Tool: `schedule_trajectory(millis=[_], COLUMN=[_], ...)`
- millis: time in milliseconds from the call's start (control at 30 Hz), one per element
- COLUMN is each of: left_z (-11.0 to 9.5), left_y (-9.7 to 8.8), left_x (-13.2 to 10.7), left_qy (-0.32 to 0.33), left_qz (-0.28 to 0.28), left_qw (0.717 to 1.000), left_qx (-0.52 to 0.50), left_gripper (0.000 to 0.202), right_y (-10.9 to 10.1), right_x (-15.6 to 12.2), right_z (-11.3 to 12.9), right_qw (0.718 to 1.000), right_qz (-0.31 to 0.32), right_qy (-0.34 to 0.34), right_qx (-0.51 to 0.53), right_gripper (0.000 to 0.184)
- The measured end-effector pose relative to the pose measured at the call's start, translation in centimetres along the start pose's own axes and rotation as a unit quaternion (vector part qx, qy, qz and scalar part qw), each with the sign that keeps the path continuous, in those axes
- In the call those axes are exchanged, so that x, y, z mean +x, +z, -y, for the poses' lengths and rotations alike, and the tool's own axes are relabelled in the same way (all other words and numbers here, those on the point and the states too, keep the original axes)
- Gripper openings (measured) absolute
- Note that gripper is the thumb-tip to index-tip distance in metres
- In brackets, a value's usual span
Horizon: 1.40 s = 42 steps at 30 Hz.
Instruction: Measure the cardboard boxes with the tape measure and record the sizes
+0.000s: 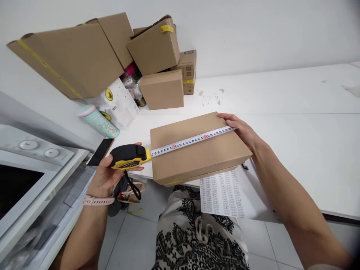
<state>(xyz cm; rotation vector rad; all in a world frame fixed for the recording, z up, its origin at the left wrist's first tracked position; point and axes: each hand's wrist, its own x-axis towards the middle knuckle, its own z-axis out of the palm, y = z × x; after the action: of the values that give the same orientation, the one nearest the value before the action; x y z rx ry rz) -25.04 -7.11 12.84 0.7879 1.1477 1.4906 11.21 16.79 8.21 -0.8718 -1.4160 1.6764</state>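
Observation:
My left hand point(105, 174) is wrapped round a black and yellow tape measure point(128, 155), with its black wrist strap hanging below. The silver blade, printed with black and red numbers, is drawn out across the top of a closed brown cardboard box point(180, 165). At the box's right end, my right hand point(242, 129) pinches the blade's tip with the thumb and rests its fingers along the far corner. The box lies at the table's front edge. Its underside is hidden.
Several cardboard boxes point(161, 90) are stacked at the back left, beside a mint-green bottle point(98, 122) and a white avocado-print carton point(120, 101). A microwave point(28, 161) stands at the left. Printed sheets point(221, 195) stick out under the box, over the white table point(303, 150).

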Motion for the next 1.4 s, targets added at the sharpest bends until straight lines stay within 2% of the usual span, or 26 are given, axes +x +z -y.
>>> schedule_trajectory(millis=[133, 333, 600, 800, 1100, 1400], left_z=[0.2, 0.2, -0.9, -1.0, -1.2, -0.9], left_y=[0.1, 0.1, 0.2, -0.1, -2.6, -3.5], left_x=[1.0, 3.8, 6.3, 5.9, 3.7, 3.9], left_qy=[0.005, -0.001, -0.040, -0.038, 0.006, 0.000], left_qz=[0.020, 0.046, 0.045, 0.038, 0.004, -0.009], left_qw=[0.999, 0.999, 0.998, 0.999, 1.000, 1.000], left_qx=[-0.025, 0.002, 0.000, -0.010, 0.004, -0.012], left_gripper=[0.047, 0.046, 0.042, 0.043, 0.047, 0.050], right_y=[-0.4, -1.1, -1.3, -2.1, -1.7, -1.5], right_x=[0.0, -0.6, -0.8, -0.1, 0.0, -0.2], right_z=[-0.2, 0.0, 0.9, 0.5, 0.5, 0.5], right_qw=[1.000, 0.999, 0.998, 0.998, 0.996, 0.995], right_qz=[-0.008, -0.040, -0.053, -0.039, -0.027, -0.036], right_qy=[0.007, 0.005, -0.006, -0.022, -0.032, -0.037], right_qx=[0.010, 0.033, 0.029, -0.036, -0.077, -0.088], right_gripper=[0.045, 0.043, 0.037, 0.040, 0.035, 0.035])
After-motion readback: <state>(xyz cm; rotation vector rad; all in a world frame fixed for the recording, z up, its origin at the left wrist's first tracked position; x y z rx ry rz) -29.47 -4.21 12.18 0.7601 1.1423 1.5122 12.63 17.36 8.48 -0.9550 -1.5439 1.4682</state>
